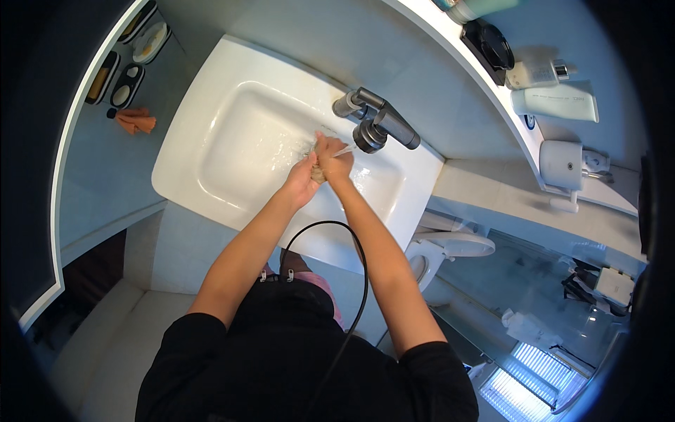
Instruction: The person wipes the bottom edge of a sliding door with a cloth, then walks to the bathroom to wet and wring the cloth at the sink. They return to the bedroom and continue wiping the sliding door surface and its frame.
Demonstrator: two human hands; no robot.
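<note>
Water runs from the dark grey faucet (370, 136) at the far side of the white washbasin (184, 142). Both hands are together over the bowl, in the stream. Between them is a small beige, wet-looking thing (318, 173), perhaps a cloth or sponge; its kind cannot be told. My left hand (302, 182) presses on it from the left with the thumb up. My right hand (335, 158) lies over it from the right, its fingers blurred and partly under the water. Drops and splashes show on the bowl's floor to the left of the hands.
A white shelf at the upper right bears a pale tube (555, 101), a pump bottle (535, 73) and a black container (488, 47). Soap dishes (127, 85) and an orange cloth (135, 120) are on the left wall. A toilet (424, 258) stands to the right. A black cable (364, 264) loops before my body.
</note>
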